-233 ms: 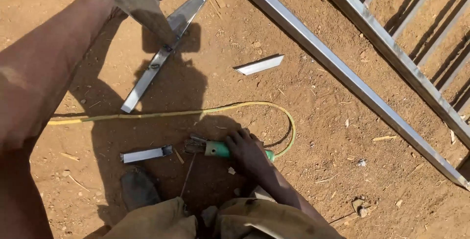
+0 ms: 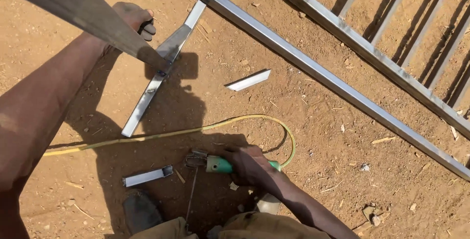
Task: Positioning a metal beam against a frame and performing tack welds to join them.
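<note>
Bare reddish dirt ground (image 2: 303,180) fills the head camera's view, seen from above by a person crouching over it.

Low in the middle, the right hand (image 2: 250,164) rests on the ground with its grip closed around a green-handled electrode holder (image 2: 218,164). The tool's metal clamp points left and carries a thin welding rod (image 2: 192,190) that runs down toward the person's knees. A yellow cable (image 2: 196,130) leaves the handle's right end, loops up and over, then runs left across the dirt and out past the left forearm.

Up in the top left, the left hand (image 2: 132,16) reaches far out, its grip wrapped around a dark object, partly hidden behind a long flat metal piece (image 2: 83,11) that slants across the corner close to the camera. I cannot tell exactly what that hand holds. Just beside it lies a steel tube (image 2: 161,72), set diagonally, its upper end touching a long square steel bar (image 2: 313,67) that crosses the view from top centre to lower right. Beyond that bar sits a metal gate frame (image 2: 391,62) with parallel bars.

Two short offcuts lie apart: one angled steel piece (image 2: 248,80) in the middle, another short tube piece (image 2: 147,176) left of the electrode holder. A dark shoe (image 2: 141,212) shows at the bottom.
</note>
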